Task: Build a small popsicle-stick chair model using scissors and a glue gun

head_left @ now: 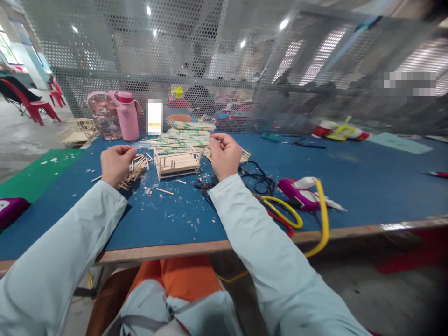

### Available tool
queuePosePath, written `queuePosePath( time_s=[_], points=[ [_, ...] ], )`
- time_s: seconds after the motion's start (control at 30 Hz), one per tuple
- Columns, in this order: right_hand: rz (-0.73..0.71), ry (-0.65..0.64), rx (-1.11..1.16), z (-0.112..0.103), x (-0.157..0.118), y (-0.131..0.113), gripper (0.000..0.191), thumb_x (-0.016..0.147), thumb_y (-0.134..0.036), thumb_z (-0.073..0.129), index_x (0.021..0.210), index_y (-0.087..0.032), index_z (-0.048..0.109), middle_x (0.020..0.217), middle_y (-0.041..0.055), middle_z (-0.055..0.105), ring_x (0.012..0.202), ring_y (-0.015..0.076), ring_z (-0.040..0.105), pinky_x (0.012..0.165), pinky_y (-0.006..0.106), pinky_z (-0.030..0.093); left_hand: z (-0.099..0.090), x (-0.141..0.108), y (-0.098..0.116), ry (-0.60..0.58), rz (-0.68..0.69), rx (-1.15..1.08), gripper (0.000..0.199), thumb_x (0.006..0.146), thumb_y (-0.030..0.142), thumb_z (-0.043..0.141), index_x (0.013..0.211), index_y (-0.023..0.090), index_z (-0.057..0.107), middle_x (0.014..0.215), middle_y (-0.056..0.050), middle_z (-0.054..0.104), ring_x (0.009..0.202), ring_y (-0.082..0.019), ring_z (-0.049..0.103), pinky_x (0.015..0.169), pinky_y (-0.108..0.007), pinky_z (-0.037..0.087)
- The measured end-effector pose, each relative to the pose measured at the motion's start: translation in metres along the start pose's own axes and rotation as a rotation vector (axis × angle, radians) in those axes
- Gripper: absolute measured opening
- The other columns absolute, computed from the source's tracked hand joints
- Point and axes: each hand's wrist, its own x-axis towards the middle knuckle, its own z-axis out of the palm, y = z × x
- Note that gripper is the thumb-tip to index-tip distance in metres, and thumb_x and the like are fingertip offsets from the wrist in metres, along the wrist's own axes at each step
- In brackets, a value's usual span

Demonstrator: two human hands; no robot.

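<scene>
Over a pile of short wooden sticks [136,171] at the left, my left hand [117,163] is closed with its fingertips pinched together; what they hold, if anything, is too small to make out. My right hand [227,156] is also closed, thumb against fingers, and its grip is unclear. Between the hands stands a small model bed frame [178,163] built of wooden sticks, upright on the blue table. Another stick-built piece [244,156] is partly hidden behind my right hand. Pliers [205,186] lie just below that hand.
Packs of wooden sticks [182,140] lie behind the model. A pink bottle [127,119] and a clear jug [107,119] stand at the back left. To the right are a purple glue gun [301,195], black cable [262,179] and yellow-handled scissors [283,212]. A perforated metal screen [140,60] rises behind.
</scene>
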Motion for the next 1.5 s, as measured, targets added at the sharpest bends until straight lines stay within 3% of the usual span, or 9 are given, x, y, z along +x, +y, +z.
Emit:
queuePosePath(
  time_s=[0.17, 0.43, 0.63, 0.77, 0.97, 1.07, 1.23, 1.4, 1.5],
  points=[
    [0.058, -0.064, -0.042, 0.002, -0.005, 0.004, 0.012, 0.077, -0.021, 0.052, 0.081, -0.015, 0.062, 0.043, -0.0102, 0.034, 0.041, 0.0071, 0.031, 0.046, 0.021, 0.025, -0.006, -0.001, 0.002, 0.088, -0.021, 0.095, 0.027, 0.062, 0.04, 0.071, 0.066, 0.014, 0.066, 0.06, -0.002, 0.064, 0.055, -0.013, 0.054, 0.054, -0.024, 0.041],
    [0.112, -0.148, -0.124, 0.009, -0.011, 0.014, 0.019, 0.076, -0.025, 0.05, 0.082, -0.015, 0.064, 0.047, -0.0077, 0.039, 0.044, 0.0078, 0.032, 0.048, 0.021, 0.028, -0.014, 0.008, -0.011, 0.092, 0.045, 0.286, 0.041, 0.085, 0.04, 0.043, 0.052, 0.018, 0.052, 0.045, 0.0, 0.048, 0.052, -0.015, 0.05, 0.06, -0.028, 0.042],
    [0.141, -0.171, -0.143, 0.009, -0.012, 0.017, 0.021, 0.075, -0.027, 0.049, 0.081, -0.015, 0.064, 0.046, -0.0077, 0.037, 0.044, 0.0094, 0.033, 0.048, 0.022, 0.028, -0.025, 0.015, -0.013, 0.064, -0.081, 0.143, 0.018, 0.077, 0.029, 0.053, 0.071, 0.016, 0.064, 0.06, -0.001, 0.061, 0.061, -0.016, 0.058, 0.061, -0.026, 0.046],
    [0.146, -0.172, -0.156, 0.008, -0.012, 0.017, 0.024, 0.075, -0.028, 0.047, 0.085, -0.013, 0.064, 0.046, -0.0069, 0.038, 0.044, 0.0104, 0.034, 0.047, 0.023, 0.029, -0.04, 0.023, -0.019, 0.145, -0.12, 0.212, 0.023, 0.066, 0.039, 0.067, 0.066, 0.016, 0.065, 0.055, 0.001, 0.058, 0.061, -0.017, 0.058, 0.063, -0.028, 0.045],
    [0.105, -0.214, -0.185, 0.007, -0.013, 0.016, 0.033, 0.079, -0.029, 0.043, 0.094, -0.01, 0.065, 0.051, -0.0037, 0.046, 0.047, 0.0113, 0.038, 0.05, 0.023, 0.032, -0.044, 0.036, -0.034, 0.214, -0.125, 0.128, 0.032, 0.081, 0.039, 0.045, 0.077, 0.014, 0.065, 0.063, -0.004, 0.062, 0.056, -0.016, 0.056, 0.054, -0.025, 0.044],
    [0.018, -0.406, -0.178, 0.006, -0.021, 0.004, 0.021, 0.074, -0.03, 0.055, 0.074, -0.014, 0.068, 0.053, -0.0023, 0.053, 0.052, 0.0102, 0.044, 0.055, 0.022, 0.035, -0.037, 0.037, -0.037, 0.176, -0.087, 0.141, 0.03, 0.08, 0.024, 0.041, 0.092, 0.012, 0.066, 0.077, -0.008, 0.068, 0.068, -0.017, 0.063, 0.06, -0.024, 0.048],
    [-0.122, -1.07, -0.503, 0.006, -0.031, -0.013, 0.012, 0.069, -0.026, 0.068, 0.062, -0.017, 0.071, 0.056, -0.0008, 0.063, 0.055, 0.0094, 0.052, 0.055, 0.02, 0.034, -0.032, 0.035, -0.039, 0.087, -0.077, 0.203, 0.027, 0.073, 0.018, 0.048, 0.089, 0.013, 0.069, 0.082, -0.008, 0.072, 0.073, -0.018, 0.066, 0.068, -0.025, 0.051],
    [-0.078, -1.07, -0.696, 0.005, -0.028, -0.006, 0.009, 0.066, -0.025, 0.072, 0.062, -0.017, 0.071, 0.058, 0.0014, 0.065, 0.056, 0.0107, 0.052, 0.052, 0.022, 0.031, -0.041, 0.04, -0.041, 0.025, -0.106, 0.34, 0.034, 0.077, 0.041, 0.055, 0.078, 0.012, 0.072, 0.069, -0.013, 0.071, 0.072, -0.025, 0.067, 0.07, -0.033, 0.051],
    [-0.078, -1.085, -0.676, 0.008, -0.031, -0.004, 0.013, 0.071, -0.028, 0.069, 0.065, -0.016, 0.071, 0.058, 0.0008, 0.064, 0.054, 0.01, 0.051, 0.052, 0.021, 0.032, -0.038, 0.037, -0.041, -0.006, -0.063, 0.446, 0.03, 0.077, 0.04, 0.056, 0.074, 0.016, 0.074, 0.089, -0.017, 0.072, 0.098, -0.035, 0.063, 0.086, -0.046, 0.047]
  ],
)
